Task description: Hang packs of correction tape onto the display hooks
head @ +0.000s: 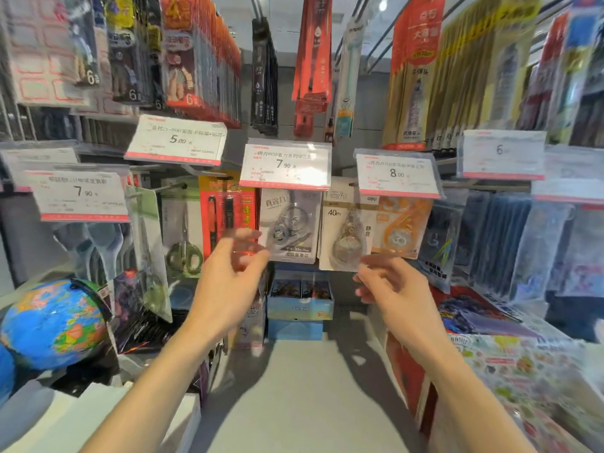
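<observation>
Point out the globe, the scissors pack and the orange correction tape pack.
globe (55, 325), head view, blue front surface.
scissors pack (183, 237), head view, near the green handles.
orange correction tape pack (403, 227), head view, middle of the card.

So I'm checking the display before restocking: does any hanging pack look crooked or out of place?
Yes. The green-backed scissors pack at lower left hangs tilted, its bottom swung out of line. The correction tape packs hang straight under their price tags.

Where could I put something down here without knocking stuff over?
The bare grey countertop between the blue globe and the colourful sticker sheets is free, below both hands. The wall of hanging packs is crowded, as is the blue box stack.
</observation>
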Demonstrator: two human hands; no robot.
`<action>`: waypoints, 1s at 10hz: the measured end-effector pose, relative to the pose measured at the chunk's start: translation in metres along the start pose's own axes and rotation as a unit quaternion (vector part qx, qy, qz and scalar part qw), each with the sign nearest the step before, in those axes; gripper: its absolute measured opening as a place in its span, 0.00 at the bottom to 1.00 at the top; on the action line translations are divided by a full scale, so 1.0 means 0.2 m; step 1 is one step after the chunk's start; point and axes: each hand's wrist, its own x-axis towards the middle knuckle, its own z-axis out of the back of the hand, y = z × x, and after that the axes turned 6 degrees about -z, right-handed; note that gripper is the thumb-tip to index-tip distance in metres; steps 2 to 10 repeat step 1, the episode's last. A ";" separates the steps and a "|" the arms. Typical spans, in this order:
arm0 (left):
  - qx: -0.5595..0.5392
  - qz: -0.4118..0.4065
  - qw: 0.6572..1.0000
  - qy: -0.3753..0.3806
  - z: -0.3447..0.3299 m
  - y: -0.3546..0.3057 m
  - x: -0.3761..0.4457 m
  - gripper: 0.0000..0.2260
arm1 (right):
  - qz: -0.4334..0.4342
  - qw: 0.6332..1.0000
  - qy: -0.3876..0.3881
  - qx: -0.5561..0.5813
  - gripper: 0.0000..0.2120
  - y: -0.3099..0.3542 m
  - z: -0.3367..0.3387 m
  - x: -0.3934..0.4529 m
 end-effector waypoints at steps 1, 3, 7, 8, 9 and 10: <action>-0.055 0.005 0.998 0.006 0.05 -0.07 -0.12 0.08 | -0.003 1.000 0.006 0.021 0.05 0.03 0.09 -0.09; -0.055 0.005 0.998 0.006 0.05 -0.07 -0.12 0.08 | -0.003 1.000 0.006 0.021 0.05 0.03 0.09 -0.09; -0.055 0.005 0.998 0.006 0.05 -0.07 -0.12 0.08 | -0.003 1.000 0.006 0.021 0.05 0.03 0.09 -0.09; -0.055 0.005 0.998 0.006 0.05 -0.07 -0.12 0.08 | -0.003 1.000 0.006 0.021 0.05 0.03 0.09 -0.09; -0.055 0.005 0.998 0.006 0.05 -0.07 -0.12 0.08 | -0.003 1.000 0.006 0.021 0.05 0.03 0.09 -0.09; -0.055 0.005 0.998 0.006 0.05 -0.07 -0.12 0.08 | -0.003 1.000 0.006 0.021 0.05 0.03 0.09 -0.09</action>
